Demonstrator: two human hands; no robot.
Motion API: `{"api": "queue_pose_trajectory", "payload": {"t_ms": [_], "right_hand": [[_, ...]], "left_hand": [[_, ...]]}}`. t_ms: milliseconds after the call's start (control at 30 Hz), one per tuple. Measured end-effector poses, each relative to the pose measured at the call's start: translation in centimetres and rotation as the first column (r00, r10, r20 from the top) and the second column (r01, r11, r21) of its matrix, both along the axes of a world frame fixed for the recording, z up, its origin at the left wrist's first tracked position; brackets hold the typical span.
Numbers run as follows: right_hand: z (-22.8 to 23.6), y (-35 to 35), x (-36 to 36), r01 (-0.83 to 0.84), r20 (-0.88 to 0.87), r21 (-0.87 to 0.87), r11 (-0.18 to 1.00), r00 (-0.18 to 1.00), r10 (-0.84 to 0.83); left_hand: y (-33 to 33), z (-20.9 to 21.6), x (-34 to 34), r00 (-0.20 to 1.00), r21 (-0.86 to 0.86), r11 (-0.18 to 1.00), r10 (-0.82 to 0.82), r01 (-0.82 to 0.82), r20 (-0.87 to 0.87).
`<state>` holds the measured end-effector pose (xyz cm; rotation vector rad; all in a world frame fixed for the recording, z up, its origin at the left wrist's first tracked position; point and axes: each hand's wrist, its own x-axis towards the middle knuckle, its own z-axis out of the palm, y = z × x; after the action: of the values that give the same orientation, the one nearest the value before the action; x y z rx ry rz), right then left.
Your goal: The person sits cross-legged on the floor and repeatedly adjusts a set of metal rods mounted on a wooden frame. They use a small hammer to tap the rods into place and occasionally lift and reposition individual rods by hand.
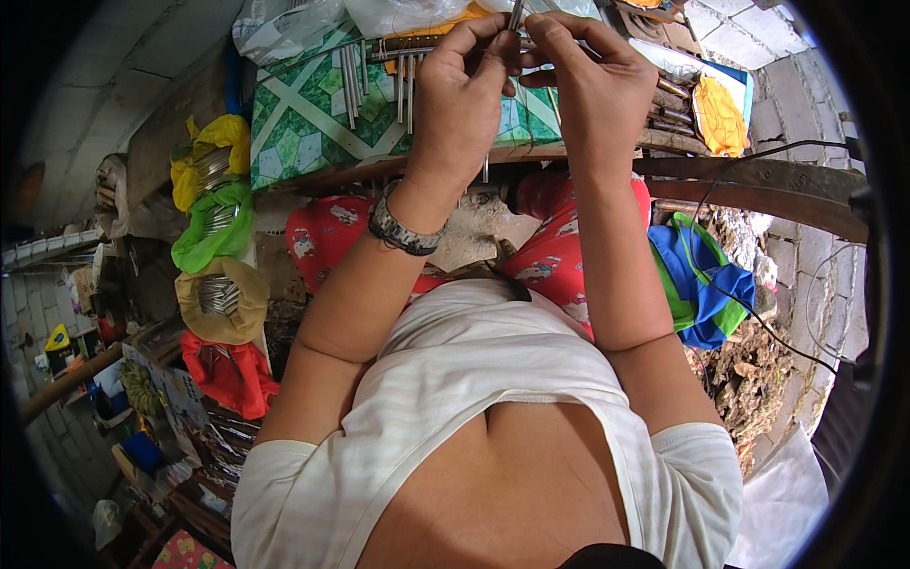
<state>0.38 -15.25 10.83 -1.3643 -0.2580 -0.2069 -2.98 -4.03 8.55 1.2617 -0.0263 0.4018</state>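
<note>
My left hand point(462, 109) is closed in a pinch at the top of the view, over the green patterned tabletop point(294, 142). A slim metal tube point(516, 13) sticks up between its fingertips and those of my right hand point(599, 90). The right hand's fingers are pinched too, close against the left, and what lies in them is partly hidden. Dark thin strands point(524, 142) hang below the fingers. Left of my left hand, several silvery metal tubes point(351, 85) hang in a row from a brown strip point(403, 44).
Yellow point(237, 137), green point(194, 248), tan point(251, 318) and red point(246, 384) cloth-lined holders stand at the left, several filled with metal tubes. At the right are an orange cloth point(720, 114), a blue-green bag point(706, 284) and a black cable point(758, 318). A wooden beam point(758, 190) edges the table.
</note>
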Motion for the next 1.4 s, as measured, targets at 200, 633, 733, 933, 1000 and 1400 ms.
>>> {"api": "queue_pose_trajectory", "payload": {"t_ms": [200,633,733,933,1000,1400], "right_hand": [[-0.2,0.0,0.0,0.041,-0.006,-0.218,0.975,0.999,-0.044],[-2.2,-0.9,0.7,0.564,0.738,-0.618,0.548,0.656,0.157],[-2.7,-0.9,0.6,0.525,0.725,-0.648,0.551,0.647,0.236],[-3.6,-2.4,-0.5,-0.263,0.108,-0.211,0.942,0.951,0.290],[-3.2,-3.7,-0.2,-0.403,-0.028,0.234,0.885,0.907,0.420],[-2.7,-7.7,2.1,-0.436,-0.474,-0.595,0.675,0.869,0.144]], "left_hand": [[0.4,-0.1,-0.7,0.999,0.064,0.998,0.007,-0.005,-0.043],[2.8,-3.7,-3.1,0.912,0.755,0.511,0.254,-0.410,0.323],[2.6,-4.1,-3.5,0.916,0.761,0.513,0.263,-0.398,0.302],[1.5,-4.8,-4.3,0.936,0.766,0.575,0.338,-0.286,0.096],[1.6,-4.8,-4.4,0.948,0.815,0.547,0.319,-0.191,0.007],[-0.1,-5.4,0.3,0.967,0.890,0.390,0.187,-0.236,0.174]]}}
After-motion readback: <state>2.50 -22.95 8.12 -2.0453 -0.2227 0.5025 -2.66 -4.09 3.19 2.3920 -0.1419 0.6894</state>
